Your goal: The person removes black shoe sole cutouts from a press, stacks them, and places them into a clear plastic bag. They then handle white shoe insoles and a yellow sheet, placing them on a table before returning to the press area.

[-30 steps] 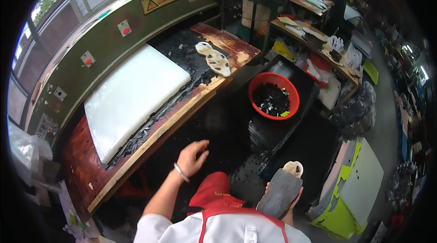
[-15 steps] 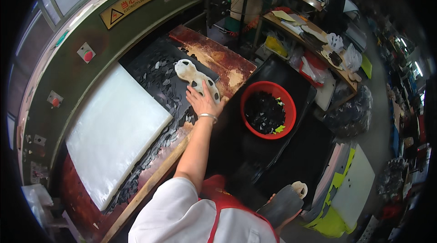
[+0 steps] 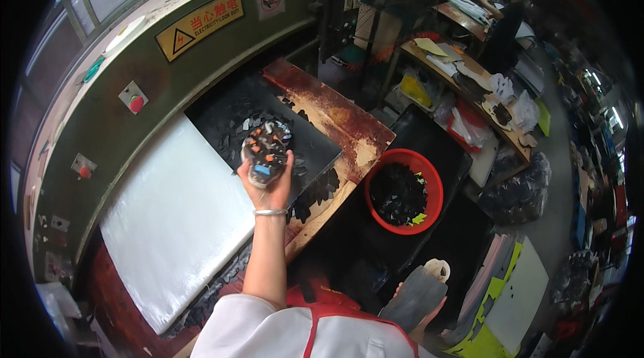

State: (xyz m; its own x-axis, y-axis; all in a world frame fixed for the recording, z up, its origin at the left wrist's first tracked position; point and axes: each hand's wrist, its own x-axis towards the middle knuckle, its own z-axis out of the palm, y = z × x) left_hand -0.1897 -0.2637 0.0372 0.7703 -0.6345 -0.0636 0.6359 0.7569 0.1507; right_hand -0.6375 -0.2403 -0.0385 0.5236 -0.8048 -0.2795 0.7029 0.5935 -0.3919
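Observation:
My left hand (image 3: 274,191) grips the near end of a sole-shaped cutting die (image 3: 268,150), fingers and thumb on opposite sides. The die's upper face is dark, with orange, blue and pale pads, slightly blurred. It is over a black sheet (image 3: 312,150) with loose black scraps around it; whether it touches the sheet I cannot tell. Low on the right, my right hand (image 3: 433,311) holds a dark grey sole-shaped piece (image 3: 416,297), fingers wrapped around its edges. A pale piece with holes (image 3: 437,269) pokes out past its far end.
A thick white board (image 3: 181,217) lies left of the black sheet, beneath a green machine beam (image 3: 221,36) with red buttons. To the right stands a red basin (image 3: 439,190) of black scraps. Stacked sheets (image 3: 516,291) lean beyond it. Another person (image 3: 506,29) works farther back.
My left hand has picked up the die, which lay pale side up, and moved it left and nearer; its dark, padded face now shows. My right hand keeps its hold.

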